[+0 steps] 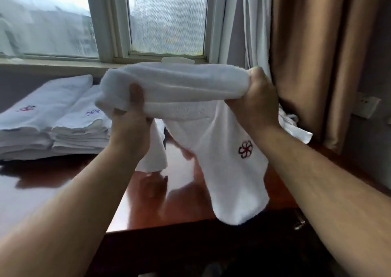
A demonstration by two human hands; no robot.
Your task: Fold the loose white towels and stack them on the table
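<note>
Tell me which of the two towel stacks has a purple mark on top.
The right stack, the one nearer the left hand; the left stack shows a red mark.

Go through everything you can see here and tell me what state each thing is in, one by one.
White terry towel with red flower emblem: partly folded, held up, one end hanging.
Left hand: grips its left end.
Right hand: grips its right end.
Two stacks of folded white towels: side by side on glossy brown wooden table.
Glass window: shut.
Tan fabric curtain: drawn aside.
</note>
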